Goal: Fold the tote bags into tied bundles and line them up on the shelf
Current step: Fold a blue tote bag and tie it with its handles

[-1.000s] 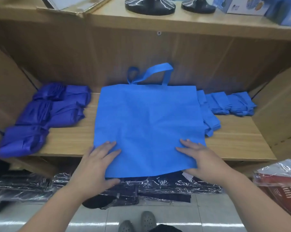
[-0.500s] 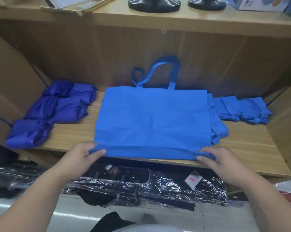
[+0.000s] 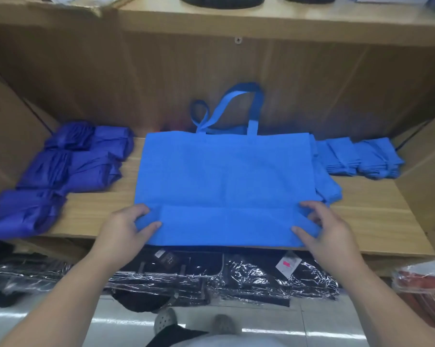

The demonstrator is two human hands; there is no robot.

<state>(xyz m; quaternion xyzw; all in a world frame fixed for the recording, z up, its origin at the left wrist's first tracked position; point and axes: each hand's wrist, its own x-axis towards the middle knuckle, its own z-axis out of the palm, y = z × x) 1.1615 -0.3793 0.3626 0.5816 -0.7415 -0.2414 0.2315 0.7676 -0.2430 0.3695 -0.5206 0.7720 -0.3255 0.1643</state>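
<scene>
On the light wooden shelf board (image 3: 376, 221), a bright blue non-woven fabric tote bag (image 3: 224, 171) lies flat at the middle, its mouth toward the back panel and its 2 looped handles (image 3: 236, 106) leaning up against that panel. A strip along the bag's near edge lies folded up over its face, and the crease runs straight across from side to side.

The left hand (image 3: 122, 230) pinches the left end of that folded strip, thumb on top and fingers curled round the edge. The right hand (image 3: 329, 229) does the same at the right end. The 2 hands are well apart, one at each near corner of the bag, both at the front lip of the shelf.

To the left of the bag sit several dark violet-blue tied fabric bundles (image 3: 61, 176), packed side by side in rows running from the back toward the front edge. To the right, near the back, lie lighter blue tied bundles (image 3: 361, 159), touching one another. More flat blue fabric (image 3: 329, 186) sticks out from under the tote's right side (how many pieces I cannot tell).

Below the shelf are dark goods in crinkled clear plastic wrap (image 3: 236, 276), and at far right something red, also wrapped (image 3: 424, 281). A pair of grey perforated clogs (image 3: 165, 319) shows on the pale floor.
</scene>
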